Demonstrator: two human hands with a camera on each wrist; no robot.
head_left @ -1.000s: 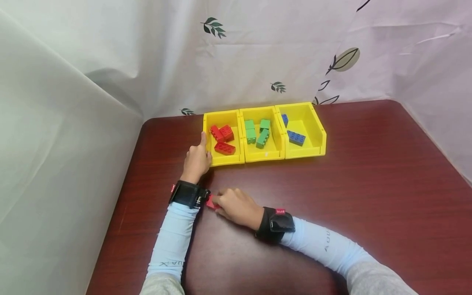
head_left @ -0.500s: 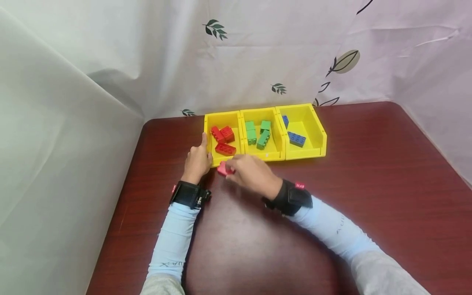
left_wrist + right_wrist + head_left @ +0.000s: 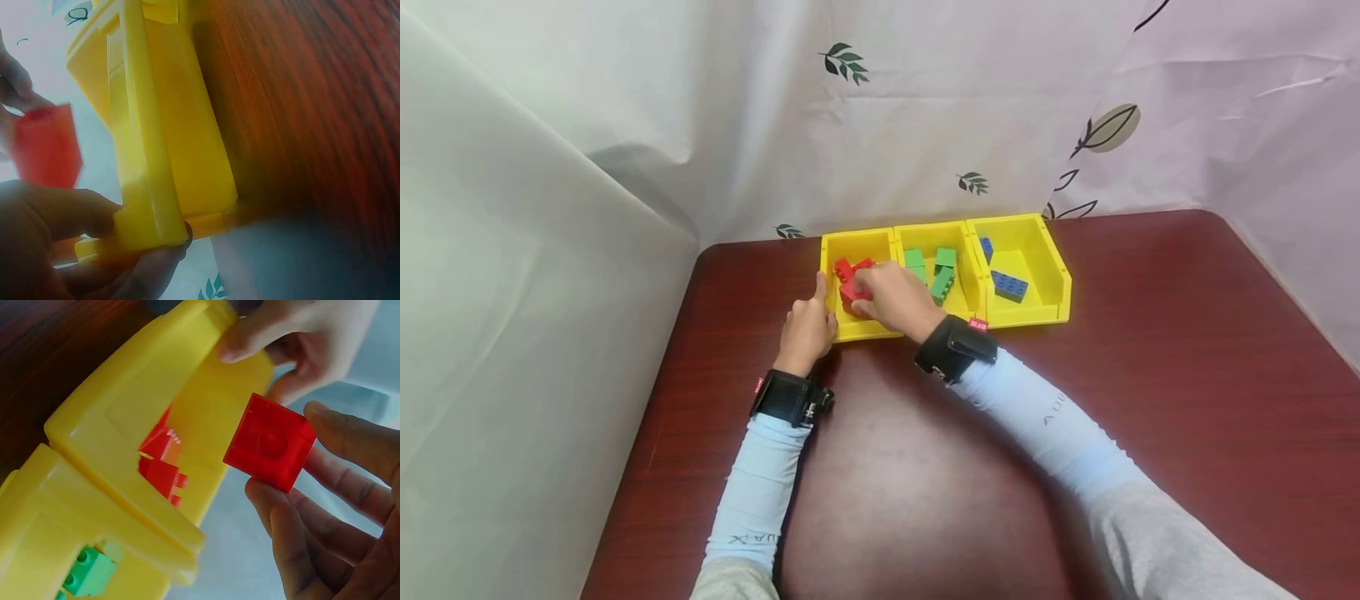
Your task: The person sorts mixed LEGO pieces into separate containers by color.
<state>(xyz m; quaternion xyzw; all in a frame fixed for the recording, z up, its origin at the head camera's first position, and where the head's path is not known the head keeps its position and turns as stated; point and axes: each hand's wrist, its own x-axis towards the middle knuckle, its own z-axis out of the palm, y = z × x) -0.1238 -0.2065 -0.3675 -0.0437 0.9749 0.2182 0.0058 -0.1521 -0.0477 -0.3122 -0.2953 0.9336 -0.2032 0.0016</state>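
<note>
My right hand (image 3: 895,298) pinches a red toy building block (image 3: 270,444) between thumb and fingertips, over the left yellow bin (image 3: 868,331). The block's hollow square underside faces the camera in the right wrist view. Several red blocks (image 3: 161,476) lie inside that bin, partly covered by the right hand in the head view. At the bin's left front corner, my left hand (image 3: 807,333) grips the rim, index finger stretched along the side wall. The left wrist view shows its thumb (image 3: 81,212) on one side of the yellow edge and fingers on the other.
Joined to the left bin are a middle yellow bin (image 3: 976,287) with several green blocks (image 3: 943,282) and a right one (image 3: 1032,316) with blue blocks (image 3: 1009,286). They stand on a dark red-brown table (image 3: 880,467), before a white patterned curtain (image 3: 910,108).
My right hand has carried the red block from the table beside the left wrist, up and forward, to over the left bin. The left hand has stayed at the bin's corner.
</note>
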